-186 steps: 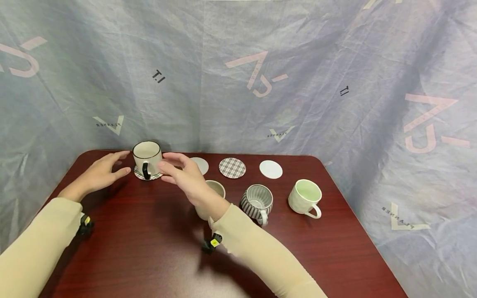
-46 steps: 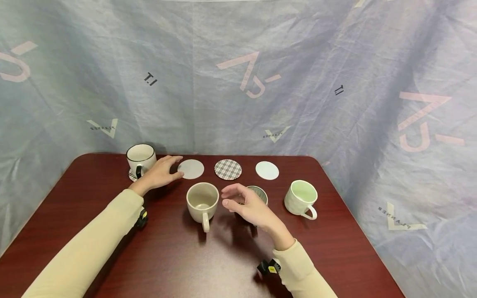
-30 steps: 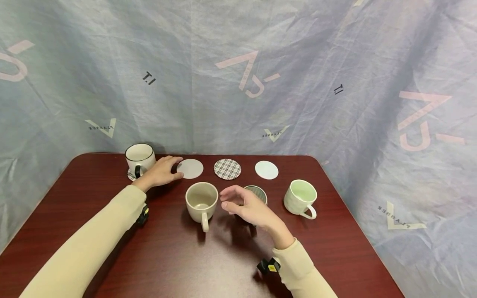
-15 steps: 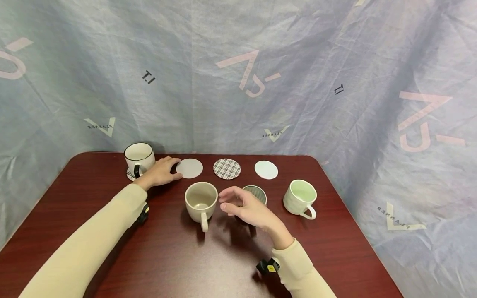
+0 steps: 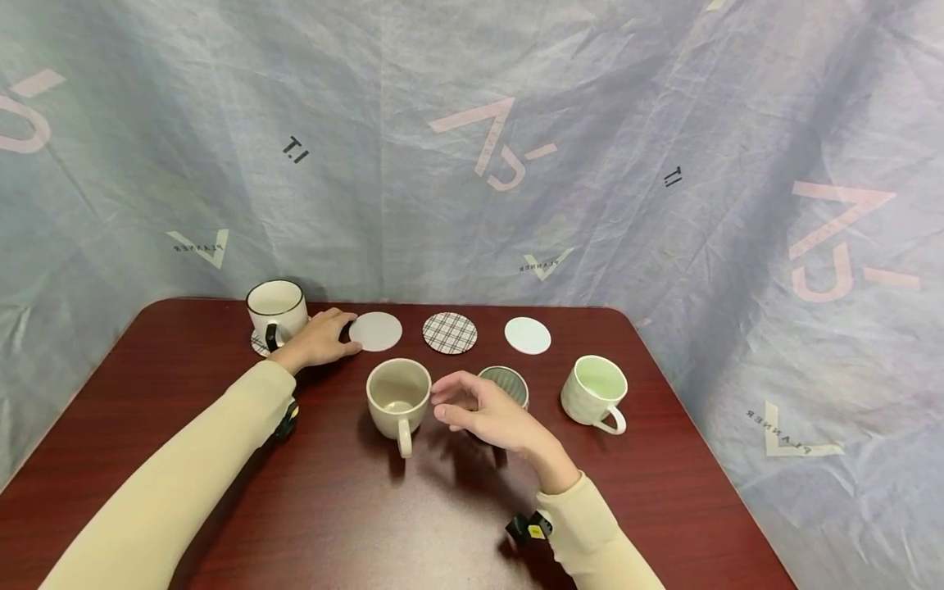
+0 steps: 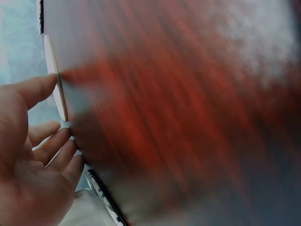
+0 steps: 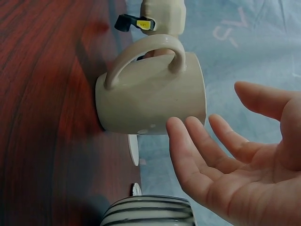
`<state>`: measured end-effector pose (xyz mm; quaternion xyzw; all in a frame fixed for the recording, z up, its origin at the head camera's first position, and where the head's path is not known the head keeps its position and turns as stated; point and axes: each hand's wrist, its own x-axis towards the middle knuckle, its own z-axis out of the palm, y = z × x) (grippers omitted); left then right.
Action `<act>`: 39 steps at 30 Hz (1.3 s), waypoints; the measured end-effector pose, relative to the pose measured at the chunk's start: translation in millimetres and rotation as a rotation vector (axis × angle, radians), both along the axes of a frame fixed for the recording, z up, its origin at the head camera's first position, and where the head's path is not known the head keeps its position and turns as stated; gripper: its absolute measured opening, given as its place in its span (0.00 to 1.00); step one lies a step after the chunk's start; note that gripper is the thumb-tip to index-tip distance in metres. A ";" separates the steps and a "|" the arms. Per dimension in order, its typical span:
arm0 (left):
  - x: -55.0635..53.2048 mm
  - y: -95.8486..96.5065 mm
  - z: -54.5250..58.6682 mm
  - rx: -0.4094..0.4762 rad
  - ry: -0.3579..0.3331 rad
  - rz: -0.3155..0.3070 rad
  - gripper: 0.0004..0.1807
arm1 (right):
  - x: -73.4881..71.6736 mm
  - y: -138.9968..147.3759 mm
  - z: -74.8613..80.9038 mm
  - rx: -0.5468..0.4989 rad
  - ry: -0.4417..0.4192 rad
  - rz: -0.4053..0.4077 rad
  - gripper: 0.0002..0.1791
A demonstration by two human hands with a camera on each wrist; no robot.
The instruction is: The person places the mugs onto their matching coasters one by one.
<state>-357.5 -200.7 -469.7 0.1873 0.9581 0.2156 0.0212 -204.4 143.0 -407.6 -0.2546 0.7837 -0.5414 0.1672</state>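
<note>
Grey-white coaster [image 5: 379, 332]: flat on the table near its far edge, beside the left hand.
Left hand [image 5: 317, 339]: thumb and fingers apart around the coaster's left edge; the left wrist view shows the thumb tip meeting that edge.
Beige mug [image 5: 383, 416]: upright on the table, in front of the coaster, handle toward the person.
Right hand [image 5: 490, 411]: fingers and thumb apart, just beside the mug's right side; whether they touch it I cannot tell.
Striped mug [image 5: 505, 378]: partly hidden behind the right hand.
Plaid coaster [image 5: 450, 333] and white coaster [image 5: 528, 336]: in a row to the right of the first.
Pale green mug [image 5: 586, 400]: upright at the right.
Black-rimmed mug [image 5: 273, 303]: at far left, on a patterned coaster [image 5: 259, 344].
Wrist camera [image 5: 529, 528]: yellow label, its print too small to read.
Curtain [image 5: 605, 98]: reversed "PLANNER" across pale V shapes, black "I.T", large pink characters.
Table [image 5: 332, 516]: reddish-brown, wood-grained.
</note>
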 end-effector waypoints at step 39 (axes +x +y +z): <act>-4.8 -1.9 -10.3 -0.015 0.007 0.015 0.37 | 1.4 -16.3 -23.1 0.023 -0.233 0.146 0.17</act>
